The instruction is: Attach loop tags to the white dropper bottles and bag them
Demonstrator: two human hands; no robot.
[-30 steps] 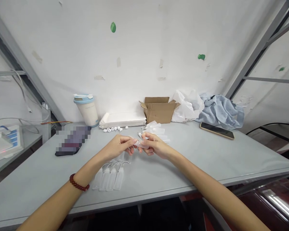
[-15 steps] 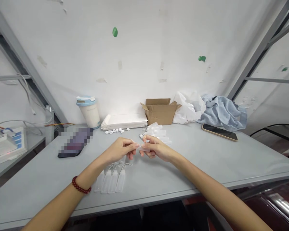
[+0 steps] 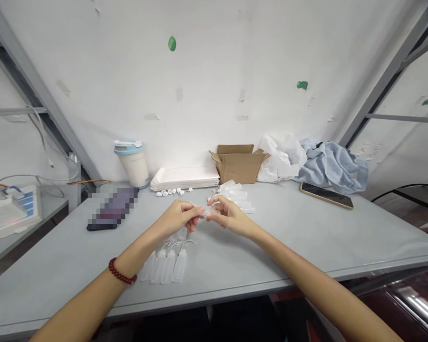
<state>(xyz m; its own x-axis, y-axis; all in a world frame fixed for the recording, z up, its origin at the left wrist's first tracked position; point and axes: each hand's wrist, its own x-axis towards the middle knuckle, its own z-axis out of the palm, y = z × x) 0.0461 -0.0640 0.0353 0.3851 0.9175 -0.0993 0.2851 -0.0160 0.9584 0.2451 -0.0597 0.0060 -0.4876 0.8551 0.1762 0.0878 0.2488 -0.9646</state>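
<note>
Over the worktop (image 3: 342, 232), the left hand (image 3: 181, 218) and right hand (image 3: 231, 217) pinch one half-hidden bottle (image 3: 206, 214) in a narrow grip, seemingly for control; the rowed bottles (image 3: 169, 268) lie nearer, probably for order.

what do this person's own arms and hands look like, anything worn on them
No sleeves or gloves are in view. A dark red bracelet of chunky, bead-like links circles the wrist of the left hand; the right hand and its wrist show no bracelet or watch.
</note>
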